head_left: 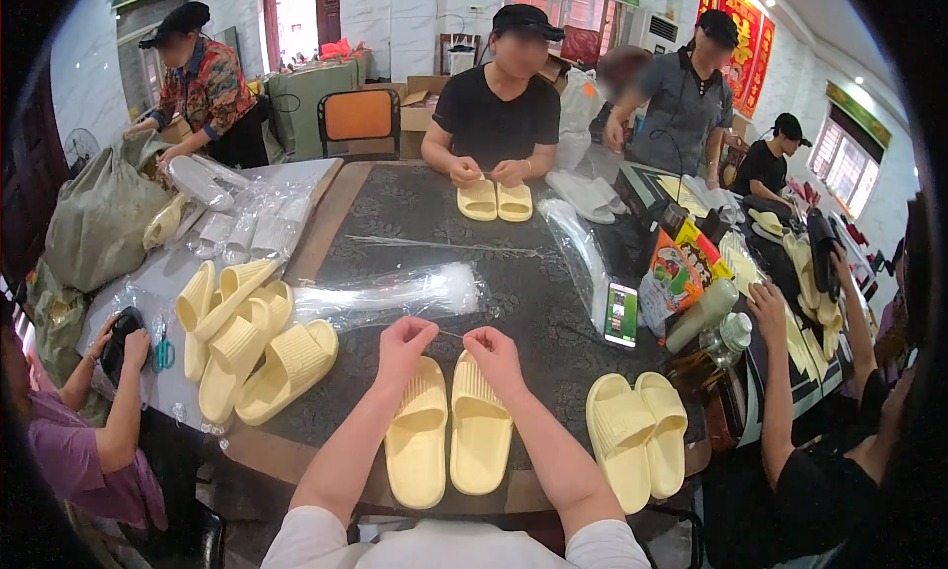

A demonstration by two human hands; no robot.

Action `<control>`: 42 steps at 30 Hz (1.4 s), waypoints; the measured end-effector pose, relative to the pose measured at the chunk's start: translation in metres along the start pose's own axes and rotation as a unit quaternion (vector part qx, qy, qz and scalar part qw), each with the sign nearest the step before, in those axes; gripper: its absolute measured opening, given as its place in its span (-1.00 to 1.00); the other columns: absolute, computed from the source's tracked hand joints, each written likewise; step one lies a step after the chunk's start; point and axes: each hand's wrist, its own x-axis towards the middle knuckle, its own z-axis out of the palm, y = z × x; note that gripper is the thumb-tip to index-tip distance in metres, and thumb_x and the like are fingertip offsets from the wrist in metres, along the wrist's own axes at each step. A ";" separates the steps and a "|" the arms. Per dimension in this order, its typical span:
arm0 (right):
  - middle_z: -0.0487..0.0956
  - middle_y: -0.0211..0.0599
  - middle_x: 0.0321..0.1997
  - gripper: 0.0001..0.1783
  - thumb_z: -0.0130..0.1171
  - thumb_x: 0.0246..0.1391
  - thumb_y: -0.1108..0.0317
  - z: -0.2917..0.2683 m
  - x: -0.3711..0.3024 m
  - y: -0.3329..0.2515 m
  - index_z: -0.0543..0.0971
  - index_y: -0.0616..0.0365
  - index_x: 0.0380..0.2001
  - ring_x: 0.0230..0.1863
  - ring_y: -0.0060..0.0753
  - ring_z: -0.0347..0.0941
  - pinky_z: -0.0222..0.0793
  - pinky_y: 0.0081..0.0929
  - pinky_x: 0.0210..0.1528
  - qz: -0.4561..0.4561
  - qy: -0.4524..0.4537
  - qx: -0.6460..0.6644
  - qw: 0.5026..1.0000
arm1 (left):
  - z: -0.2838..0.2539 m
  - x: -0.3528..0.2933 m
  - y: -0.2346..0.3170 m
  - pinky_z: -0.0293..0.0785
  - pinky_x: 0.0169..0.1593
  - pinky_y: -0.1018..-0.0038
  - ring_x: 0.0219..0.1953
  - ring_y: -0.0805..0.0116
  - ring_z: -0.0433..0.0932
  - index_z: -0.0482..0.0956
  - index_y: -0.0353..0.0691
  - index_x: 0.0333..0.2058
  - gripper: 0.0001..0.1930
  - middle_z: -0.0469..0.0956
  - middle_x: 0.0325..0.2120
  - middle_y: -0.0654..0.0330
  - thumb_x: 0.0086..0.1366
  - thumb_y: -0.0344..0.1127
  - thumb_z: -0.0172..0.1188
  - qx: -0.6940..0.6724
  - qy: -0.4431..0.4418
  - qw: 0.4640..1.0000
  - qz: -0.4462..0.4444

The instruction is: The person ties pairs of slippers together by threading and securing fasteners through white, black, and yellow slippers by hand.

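Note:
A pair of pale yellow slide slippers stands side by side in front of me, the left slipper slightly apart from the right slipper. Above their ribbed straps, my left hand and my right hand are closed in pinches. A thin strand stretches between my fingertips. Beyond my hands lies a clear plastic bag holding a bundle of long, thin white strands. Several loose strands lie farther back on the dark tabletop.
Yellow slippers are heaped at left; another pair sits at right. A phone, snack packet and bottle stand right. Across the table, a person handles another yellow pair. Co-workers' arms reach in from both sides.

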 end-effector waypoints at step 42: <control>0.54 -0.53 -0.45 -0.86 0.22 0.08 0.37 -0.002 0.001 0.007 0.60 0.19 -0.31 -0.42 -0.72 0.39 0.33 -0.64 -0.33 -0.027 -0.005 0.007 1.000 | 0.006 -0.004 0.009 0.42 -0.28 0.61 -0.38 0.60 0.51 0.61 -0.27 -0.35 -0.87 0.60 -0.46 0.30 0.17 -0.36 0.30 -0.003 -0.011 1.000 0.005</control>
